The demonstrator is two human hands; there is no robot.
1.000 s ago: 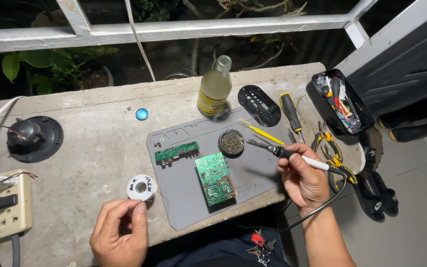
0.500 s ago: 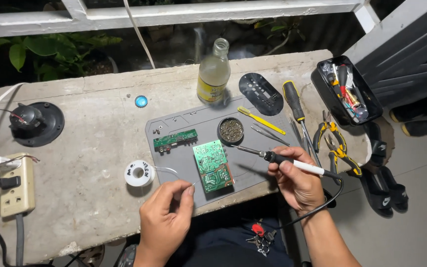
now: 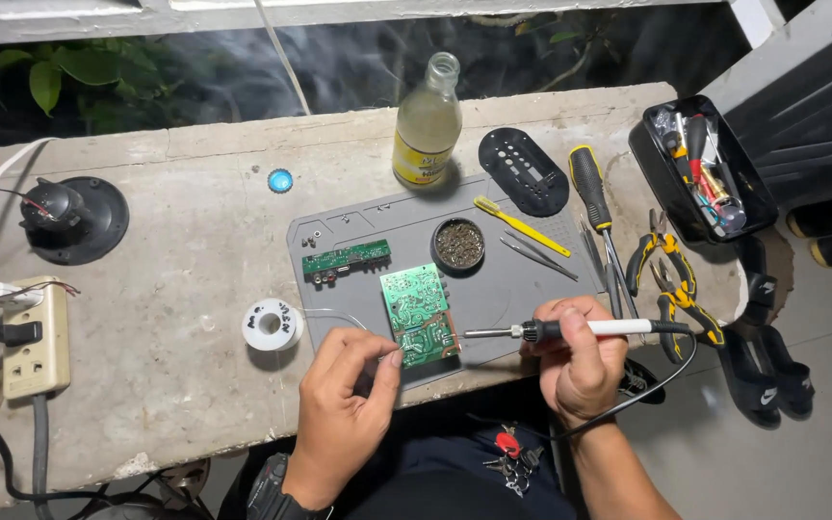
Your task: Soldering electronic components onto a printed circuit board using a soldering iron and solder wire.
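Fingers (image 3: pixel 377 358) of my left hand (image 3: pixel 344 404) pinch thin solder wire by the light, stiff circuit board (image 3: pixel 420 315); right hand (image 3: pixel 580 361) grips the soldering iron (image 3: pixel 570 329).

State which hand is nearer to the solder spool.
Left. The left hand sits just right of the solder spool, pinching its wire. The right hand is farther right, past the green circuit board, holding the soldering iron.
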